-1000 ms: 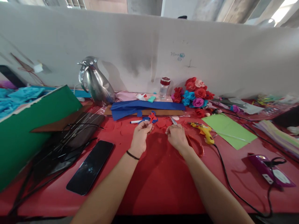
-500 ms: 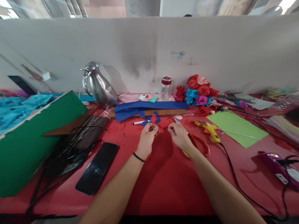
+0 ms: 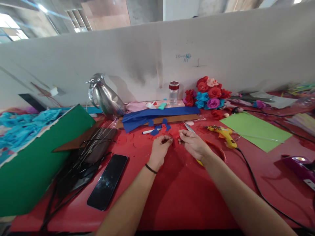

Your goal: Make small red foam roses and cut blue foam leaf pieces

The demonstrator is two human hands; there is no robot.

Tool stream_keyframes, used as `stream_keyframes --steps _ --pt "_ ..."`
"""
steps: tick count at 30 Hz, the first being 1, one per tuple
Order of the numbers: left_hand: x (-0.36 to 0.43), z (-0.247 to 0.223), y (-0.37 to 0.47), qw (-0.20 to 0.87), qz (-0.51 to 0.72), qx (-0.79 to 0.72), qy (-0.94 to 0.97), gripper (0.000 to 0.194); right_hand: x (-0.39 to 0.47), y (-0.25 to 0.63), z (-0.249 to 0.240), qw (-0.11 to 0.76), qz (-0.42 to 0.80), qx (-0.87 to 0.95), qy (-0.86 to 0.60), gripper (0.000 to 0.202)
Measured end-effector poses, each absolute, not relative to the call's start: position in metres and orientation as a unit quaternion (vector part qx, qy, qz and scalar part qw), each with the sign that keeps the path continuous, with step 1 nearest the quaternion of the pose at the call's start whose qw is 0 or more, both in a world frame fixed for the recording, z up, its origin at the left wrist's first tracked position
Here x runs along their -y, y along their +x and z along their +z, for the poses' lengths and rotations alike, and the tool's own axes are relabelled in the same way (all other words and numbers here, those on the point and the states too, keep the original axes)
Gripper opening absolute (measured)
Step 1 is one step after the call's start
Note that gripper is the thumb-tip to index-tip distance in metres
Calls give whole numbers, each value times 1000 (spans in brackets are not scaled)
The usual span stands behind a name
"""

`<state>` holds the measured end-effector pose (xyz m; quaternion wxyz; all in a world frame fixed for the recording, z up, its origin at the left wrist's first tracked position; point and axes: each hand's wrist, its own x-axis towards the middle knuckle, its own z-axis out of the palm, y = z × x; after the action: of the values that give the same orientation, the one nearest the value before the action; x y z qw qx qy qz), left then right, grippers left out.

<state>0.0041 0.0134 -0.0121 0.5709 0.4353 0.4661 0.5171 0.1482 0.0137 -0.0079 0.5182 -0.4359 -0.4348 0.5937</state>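
Just above the red tabletop (image 3: 167,196) my two hands are close together. My left hand (image 3: 158,149), with a black band at its wrist, has thumb and forefinger pinched; what lies in them is hard to make out against the red. My right hand (image 3: 193,144) pinches a small red paper piece (image 3: 175,136) at its fingertips, in the gap between the hands. Past the left fingers are blue paper petals (image 3: 155,131), another red paper piece (image 3: 163,128) and a white marker (image 3: 148,131). Scissors (image 3: 189,127) with an orange-red handle lie partly under my right hand.
A yellow glue gun (image 3: 225,135) and green sheet (image 3: 256,131) lie right. Paper flowers (image 3: 211,93), a jar (image 3: 174,93) and a steel jug (image 3: 105,96) stand at the back. Left are a phone (image 3: 107,182) and a green box (image 3: 49,164) with blue paper.
My right hand has turned and moved closer to my left, and red paper now shows at its fingertips. My left hand has dropped slightly, away from the blue petals. The view has tilted.
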Motion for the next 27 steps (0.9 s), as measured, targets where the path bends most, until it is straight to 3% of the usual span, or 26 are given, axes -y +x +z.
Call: stream_keyframes --steps 4,9,16,27 --pt "-18 -17 2 555 520 -496 419 8 -14 157 1 574 535 452 -424 35" --pt "-17 -11 -1 486 547 -517 444 10 -12 147 -5 531 544 461 -458 40" --pt "-3 14 0 578 495 -447 470 12 -7 131 -11 520 532 482 -463 31" --pt "-5 13 -2 554 487 -473 482 11 -4 128 -10 518 466 531 -483 17"
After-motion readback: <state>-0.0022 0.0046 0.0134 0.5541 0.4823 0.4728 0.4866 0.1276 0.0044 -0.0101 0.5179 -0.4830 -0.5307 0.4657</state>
